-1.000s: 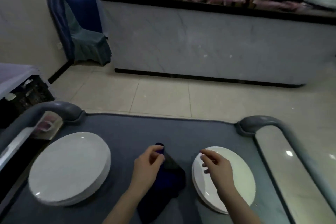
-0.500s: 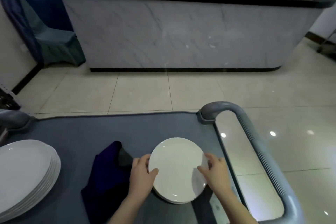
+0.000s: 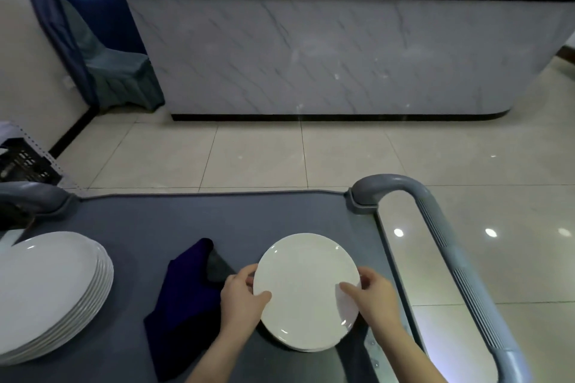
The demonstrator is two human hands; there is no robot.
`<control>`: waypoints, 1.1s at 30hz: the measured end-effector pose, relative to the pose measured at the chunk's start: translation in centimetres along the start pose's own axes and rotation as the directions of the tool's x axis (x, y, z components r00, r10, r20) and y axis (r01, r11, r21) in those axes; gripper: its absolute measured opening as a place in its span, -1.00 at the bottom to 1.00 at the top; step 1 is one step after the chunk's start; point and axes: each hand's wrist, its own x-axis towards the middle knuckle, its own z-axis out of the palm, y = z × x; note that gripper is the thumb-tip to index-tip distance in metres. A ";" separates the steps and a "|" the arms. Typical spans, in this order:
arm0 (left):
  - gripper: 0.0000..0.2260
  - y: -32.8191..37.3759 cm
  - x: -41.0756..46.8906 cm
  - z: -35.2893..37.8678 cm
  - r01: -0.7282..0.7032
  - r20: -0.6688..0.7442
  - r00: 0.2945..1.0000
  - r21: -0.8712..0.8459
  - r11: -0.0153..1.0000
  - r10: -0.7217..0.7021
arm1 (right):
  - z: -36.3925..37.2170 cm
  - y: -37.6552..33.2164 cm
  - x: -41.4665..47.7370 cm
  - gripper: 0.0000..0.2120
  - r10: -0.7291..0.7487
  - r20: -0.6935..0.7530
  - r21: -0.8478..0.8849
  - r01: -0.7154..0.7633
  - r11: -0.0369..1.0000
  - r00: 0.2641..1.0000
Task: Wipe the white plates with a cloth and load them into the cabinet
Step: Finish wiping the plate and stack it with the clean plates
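Head view

Carrier: grey cart top (image 3: pixel 174 221) with a raised rim and grey tubular handles at its far left and far right corners.

Small plate stack: white plates (image 3: pixel 306 286) near the right edge of the cart top, toward the near side. At least two more rims show under the top plate at the near edge.

Left hand (image 3: pixel 241 298): closed on the left rim of the top plate. Thumb lies over the upper face; fingers curl at the rim's outer side.

Right hand (image 3: pixel 371 295): closed on the right rim of the same plate. Thumb lies across the upper face, pointing toward the plate centre; fingers wrap behind the rim.

Plate relative to hands: the plate sits between the two hands, gripped at opposite sides. Whether it is lifted clear of the stack below cannot be told.

Cloth: dark blue cloth (image 3: pixel 183 298) lies crumpled on the cart top just left of the left hand, its near part partly under the left forearm. No hand holds it.

Large plate stack: white plates (image 3: pixel 46 289) at the left edge of the cart top, well apart from the small stack. Several rims are visible along its right side.

Surroundings: marble-patterned counter (image 3: pixel 342 56) with a black top beyond the tiled floor; black crate (image 3: pixel 21 165) at the left.

Writing: no readable brand, label or text.
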 end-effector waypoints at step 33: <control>-0.81 -6.5 11.5 -12.7 -0.238 0.029 0.971 0.255 0.937 0.239 | 10.4 -5.9 0.2 -0.77 0.090 0.003 0.465 -0.081 0.882 0.996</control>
